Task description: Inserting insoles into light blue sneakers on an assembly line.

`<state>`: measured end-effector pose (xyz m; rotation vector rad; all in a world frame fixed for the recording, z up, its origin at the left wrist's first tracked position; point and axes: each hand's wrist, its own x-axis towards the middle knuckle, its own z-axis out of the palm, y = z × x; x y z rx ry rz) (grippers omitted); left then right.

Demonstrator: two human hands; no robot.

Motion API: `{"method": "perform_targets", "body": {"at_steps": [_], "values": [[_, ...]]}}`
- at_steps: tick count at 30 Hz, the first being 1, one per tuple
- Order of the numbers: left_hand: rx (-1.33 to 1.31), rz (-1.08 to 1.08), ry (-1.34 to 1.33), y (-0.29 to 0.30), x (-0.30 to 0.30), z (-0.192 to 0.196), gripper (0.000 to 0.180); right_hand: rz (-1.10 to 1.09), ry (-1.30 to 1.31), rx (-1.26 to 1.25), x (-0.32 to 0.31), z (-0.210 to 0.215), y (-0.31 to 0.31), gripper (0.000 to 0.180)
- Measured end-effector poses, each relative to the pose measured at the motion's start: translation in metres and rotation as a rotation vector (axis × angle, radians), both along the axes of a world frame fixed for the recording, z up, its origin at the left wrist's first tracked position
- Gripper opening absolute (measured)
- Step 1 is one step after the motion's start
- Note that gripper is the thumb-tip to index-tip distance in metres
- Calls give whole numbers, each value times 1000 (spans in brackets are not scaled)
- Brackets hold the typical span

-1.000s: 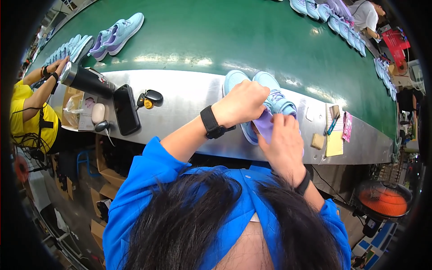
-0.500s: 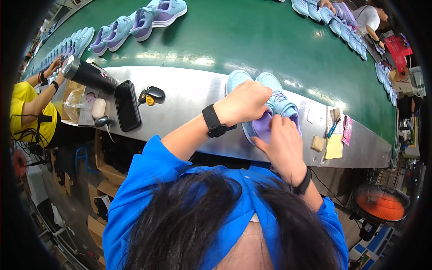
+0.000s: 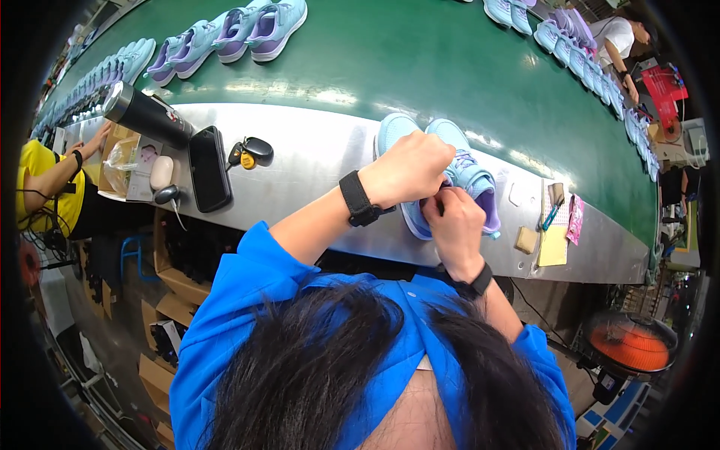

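Observation:
A pair of light blue shoes with purple lining stands side by side on the metal ledge in front of me, toes pointing away: the left shoe (image 3: 396, 133) and the right shoe (image 3: 472, 176). My left hand (image 3: 409, 169) is closed in a fist over the left shoe's upper and hides most of its laces and opening. Close against it, my right hand (image 3: 457, 225) has its fingers pinched together at that shoe's opening, in front of the right shoe's heel. What the right fingertips hold cannot be made out.
Left on the ledge are a black flask (image 3: 146, 116), a phone (image 3: 208, 169), keys (image 3: 251, 152) and a box (image 3: 127, 169). A notepad (image 3: 553, 244) and a sponge block (image 3: 526, 240) lie right. Shoe rows stand on the green belt (image 3: 375, 64). A fan (image 3: 630, 341) stands lower right; co-workers flank the belt.
My right hand has moved up and left from the shoe's heel toward my left hand, its fingers closing into a pinch. My left hand stays put. Shoes on the belt have shifted.

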<state>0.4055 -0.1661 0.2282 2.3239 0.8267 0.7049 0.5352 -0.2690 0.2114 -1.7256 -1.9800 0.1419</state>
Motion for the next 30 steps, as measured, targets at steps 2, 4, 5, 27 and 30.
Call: {"method": "perform_targets", "body": {"at_steps": [2,4,5,27,30], "values": [[14,2,6,1,3,1,14,-39,36,38,-1,-6,3,11],[19,8,22,-1,2,0,15,-23,8,-34,-2,-2,5,11],[22,12,17,-2,1,-1,15,-8,-23,-102,-2,1,6,12],[19,56,-28,2,0,-7,14,530,-297,-402,21,22,30,9],[-3,72,-11,2,0,-6,16,639,-415,-372,25,26,33,11]]}}
